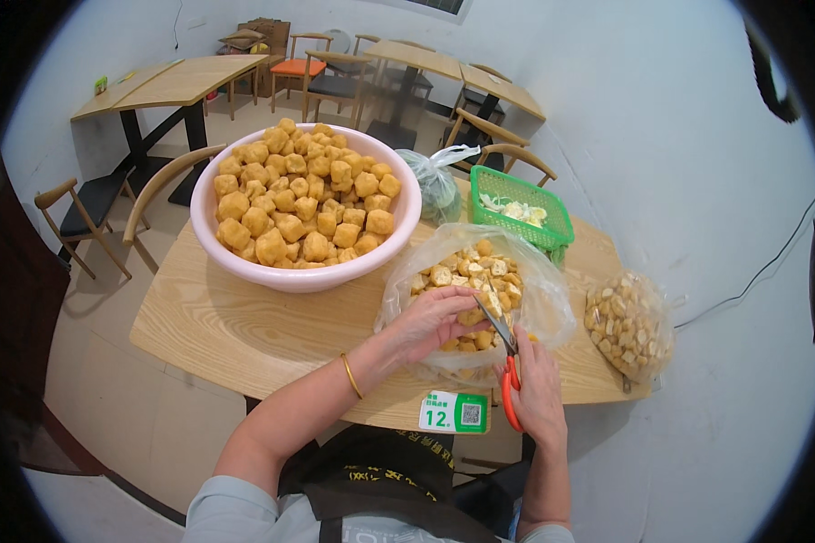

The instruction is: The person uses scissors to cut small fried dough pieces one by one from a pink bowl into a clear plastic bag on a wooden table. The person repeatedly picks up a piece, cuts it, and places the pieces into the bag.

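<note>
My left hand (435,324) pinches a golden fried tofu puff (471,317) over an open clear plastic bag (543,298). My right hand (538,383) grips scissors with orange-red handles (509,394). Their dark blades (494,317) are spread at the puff by my left fingertips; whether they touch it is hard to tell. Cut tofu pieces (441,275) with pale, spongy insides fill the bag below. A large pink basin (299,277) heaped with whole tofu puffs (288,197) stands to the left of the bag.
On the wooden table (258,339) are a tied bag of greens (440,197), a green plastic basket (523,231) with pale scraps, and a full bag of tofu pieces (628,329) at right. A printed code card (452,412) lies at the near edge. A wooden chair (159,190) stands left.
</note>
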`<state>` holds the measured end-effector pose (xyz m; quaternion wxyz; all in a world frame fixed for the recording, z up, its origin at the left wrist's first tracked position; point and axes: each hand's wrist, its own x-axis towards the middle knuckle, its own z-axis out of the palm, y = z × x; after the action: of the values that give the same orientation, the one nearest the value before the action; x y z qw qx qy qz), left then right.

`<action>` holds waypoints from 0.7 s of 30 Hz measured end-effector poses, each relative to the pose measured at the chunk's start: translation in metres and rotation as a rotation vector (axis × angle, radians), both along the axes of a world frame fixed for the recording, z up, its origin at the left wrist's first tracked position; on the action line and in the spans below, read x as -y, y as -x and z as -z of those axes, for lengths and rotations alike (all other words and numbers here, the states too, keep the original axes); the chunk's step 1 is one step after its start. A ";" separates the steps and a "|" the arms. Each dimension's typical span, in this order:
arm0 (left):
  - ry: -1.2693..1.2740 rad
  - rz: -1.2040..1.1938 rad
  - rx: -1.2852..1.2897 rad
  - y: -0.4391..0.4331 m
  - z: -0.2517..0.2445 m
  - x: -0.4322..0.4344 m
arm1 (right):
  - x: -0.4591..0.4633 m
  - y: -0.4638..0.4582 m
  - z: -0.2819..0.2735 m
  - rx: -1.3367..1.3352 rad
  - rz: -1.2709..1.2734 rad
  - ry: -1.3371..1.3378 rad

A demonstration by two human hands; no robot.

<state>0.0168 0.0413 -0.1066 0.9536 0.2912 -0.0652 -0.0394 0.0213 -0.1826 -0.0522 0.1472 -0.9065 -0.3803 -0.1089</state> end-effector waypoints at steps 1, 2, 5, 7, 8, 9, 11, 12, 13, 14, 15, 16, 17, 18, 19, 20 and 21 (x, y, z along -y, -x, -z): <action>-0.026 -0.020 -0.020 0.000 0.000 0.000 | 0.000 0.000 -0.001 -0.003 -0.008 -0.006; -0.046 -0.037 -0.031 0.001 -0.001 0.001 | 0.000 -0.001 -0.001 -0.004 -0.004 -0.002; -0.065 -0.073 -0.033 0.001 -0.002 0.004 | -0.001 0.000 -0.003 -0.014 0.019 0.018; -0.061 -0.087 -0.021 0.001 -0.003 0.004 | -0.002 0.002 -0.004 -0.030 0.043 0.041; -0.059 -0.091 -0.014 0.002 -0.004 0.004 | -0.002 0.002 -0.005 -0.044 0.046 0.055; -0.056 -0.095 -0.008 0.003 -0.004 0.003 | -0.001 0.003 -0.006 -0.059 0.050 0.069; 0.066 -0.034 -0.024 0.005 -0.006 -0.002 | -0.001 0.004 -0.007 -0.095 0.053 0.050; 0.136 -0.009 -0.042 0.005 -0.007 -0.003 | -0.001 0.004 -0.007 -0.115 0.052 0.016; 0.057 -0.011 -0.038 0.005 -0.008 -0.003 | -0.001 0.004 -0.007 -0.135 0.052 -0.019; -0.011 -0.019 -0.041 0.004 -0.010 -0.003 | -0.001 0.003 -0.007 -0.144 0.054 -0.019; -0.063 -0.022 -0.035 0.003 -0.010 -0.003 | 0.000 0.003 -0.006 -0.155 0.056 -0.017; -0.092 -0.035 -0.060 0.004 -0.011 -0.002 | 0.000 0.003 -0.007 -0.181 0.074 -0.013; -0.106 -0.046 -0.075 0.004 -0.012 -0.002 | 0.000 0.002 -0.007 -0.156 0.046 -0.031; -0.112 -0.056 -0.108 0.005 -0.012 -0.002 | 0.000 0.001 -0.007 -0.149 0.033 -0.047; -0.132 -0.056 -0.100 0.005 -0.012 -0.004 | 0.000 0.001 -0.007 -0.143 0.020 -0.063; -0.146 -0.055 -0.108 0.006 -0.012 -0.005 | 0.000 0.001 -0.007 -0.168 0.020 -0.068; -0.160 -0.054 -0.117 0.006 -0.012 -0.007 | 0.001 0.000 -0.008 -0.193 0.021 -0.073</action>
<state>0.0113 0.0487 -0.0949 0.9302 0.3654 0.0016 -0.0357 0.0213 -0.1832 -0.0441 0.2151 -0.9107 -0.3508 -0.0363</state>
